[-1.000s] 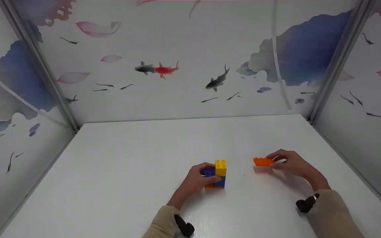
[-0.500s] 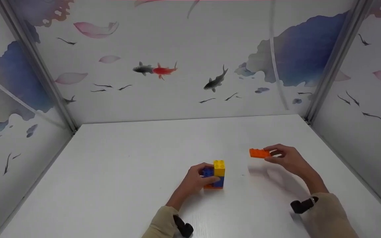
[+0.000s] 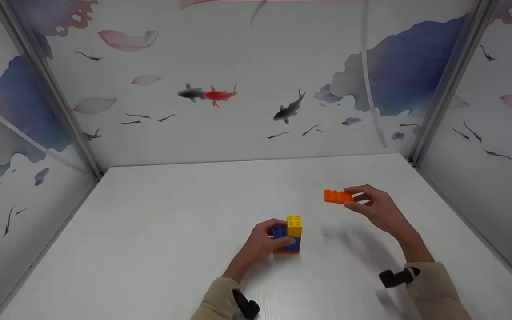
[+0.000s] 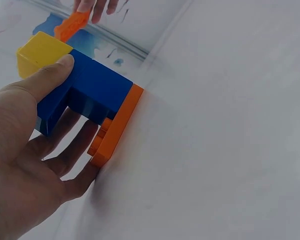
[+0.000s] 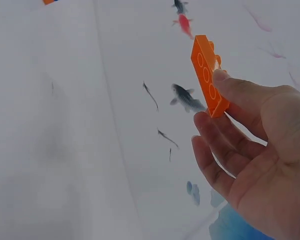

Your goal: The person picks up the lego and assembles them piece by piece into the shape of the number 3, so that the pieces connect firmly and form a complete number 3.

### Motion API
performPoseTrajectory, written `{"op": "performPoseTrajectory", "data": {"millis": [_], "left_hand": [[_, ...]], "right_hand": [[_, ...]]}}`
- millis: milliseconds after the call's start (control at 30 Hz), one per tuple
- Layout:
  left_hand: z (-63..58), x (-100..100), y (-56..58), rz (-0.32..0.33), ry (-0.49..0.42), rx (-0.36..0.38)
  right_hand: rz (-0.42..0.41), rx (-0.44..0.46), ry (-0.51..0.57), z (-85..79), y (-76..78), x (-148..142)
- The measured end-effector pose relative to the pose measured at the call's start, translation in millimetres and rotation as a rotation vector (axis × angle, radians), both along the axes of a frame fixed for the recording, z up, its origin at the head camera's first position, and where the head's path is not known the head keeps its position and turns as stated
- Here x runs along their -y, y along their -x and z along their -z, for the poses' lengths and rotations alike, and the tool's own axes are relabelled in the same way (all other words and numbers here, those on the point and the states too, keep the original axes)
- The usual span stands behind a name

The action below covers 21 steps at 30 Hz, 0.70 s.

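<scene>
In the head view a small stack of toy bricks stands on the white table, gripped from its left side by my left hand (image 3: 262, 242). A yellow brick (image 3: 294, 226) tops the stack at the right, over blue bricks (image 4: 100, 77), with a thin orange brick (image 4: 117, 127) at the bottom. The left thumb presses across yellow and blue, as the left wrist view shows. To the right and farther back, my right hand (image 3: 374, 206) pinches a flat orange brick (image 3: 337, 196) by one end, raised above the table. Its hollow underside shows in the right wrist view.
The white table (image 3: 149, 231) is bounded by a printed back wall (image 3: 238, 133) with fish and side walls (image 3: 496, 178) joined by metal posts. Black wrist cameras (image 3: 398, 278) sit at the sleeves.
The right hand has lifted the flat orange brick and carried it up, away and a little to the left. The left hand and the stack have stayed in place.
</scene>
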<state>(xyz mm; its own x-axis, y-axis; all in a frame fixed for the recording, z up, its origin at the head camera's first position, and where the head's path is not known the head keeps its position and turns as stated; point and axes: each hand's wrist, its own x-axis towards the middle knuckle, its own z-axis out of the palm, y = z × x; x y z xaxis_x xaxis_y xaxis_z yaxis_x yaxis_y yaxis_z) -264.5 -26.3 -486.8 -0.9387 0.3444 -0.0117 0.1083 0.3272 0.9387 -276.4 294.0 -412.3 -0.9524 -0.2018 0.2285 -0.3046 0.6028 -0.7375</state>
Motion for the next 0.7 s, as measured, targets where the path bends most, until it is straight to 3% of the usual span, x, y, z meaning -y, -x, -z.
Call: {"op": "performPoseTrajectory", "data": {"millis": [267, 700], "left_hand": [[-1.0, 0.0, -0.3, -0.004, 0.006, 0.003], [-1.8, -0.4, -1.2, -0.013, 0.041, -0.004]], "right_hand": [[-0.010, -0.057, 0.016, -17.2, -7.1, 23.9], [-0.031, -0.062, 0.016, -32.4, -16.5, 59.2]]}}
